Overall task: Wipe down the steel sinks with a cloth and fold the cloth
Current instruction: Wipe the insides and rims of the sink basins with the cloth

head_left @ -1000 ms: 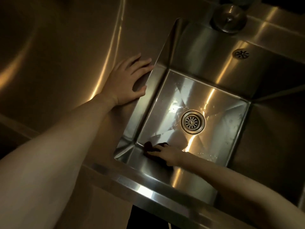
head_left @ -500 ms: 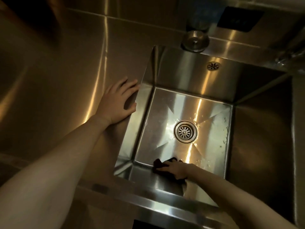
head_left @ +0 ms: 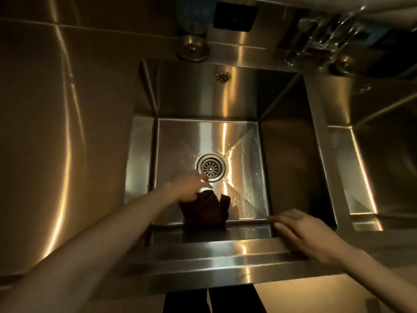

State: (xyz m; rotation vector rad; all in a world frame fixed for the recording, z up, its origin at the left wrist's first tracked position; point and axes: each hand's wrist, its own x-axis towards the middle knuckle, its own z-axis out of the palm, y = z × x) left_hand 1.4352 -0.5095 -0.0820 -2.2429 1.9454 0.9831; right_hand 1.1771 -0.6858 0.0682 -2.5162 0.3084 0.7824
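Dim, warm light; steel all round.

Sink [head_left: 144, 168]: square steel basin, wet floor, beads of water on the right side. Round drain [head_left: 211, 167] at the middle of the floor. Small overflow grille [head_left: 222, 77] high on the back wall.

Cloth [head_left: 204, 211]: dark, crumpled in 1 heap on the sink floor, against the front wall, just in front of the drain and a little left of it.

Left hand [head_left: 188, 187]: reaches down into the basin from the lower left and meets the cloth's upper left edge. Blurred. Fingers look stretched toward the drain; cannot tell whether the grip has any hold on the cloth.

Right hand [head_left: 302, 233]: at the front right corner of the sink, over the rim. Fingers straight and spread, grip slack, holding nothing. Apart from the cloth. Also blurred.

Back ledge: round metal stopper [head_left: 193, 49] behind the basin's left part; tap fittings [head_left: 320, 39] to the upper right; black panel [head_left: 234, 15] on the wall.

Second basin [head_left: 383, 177] lies to the right, past a steel divider. Flat steel table [head_left: 56, 132] to the left.
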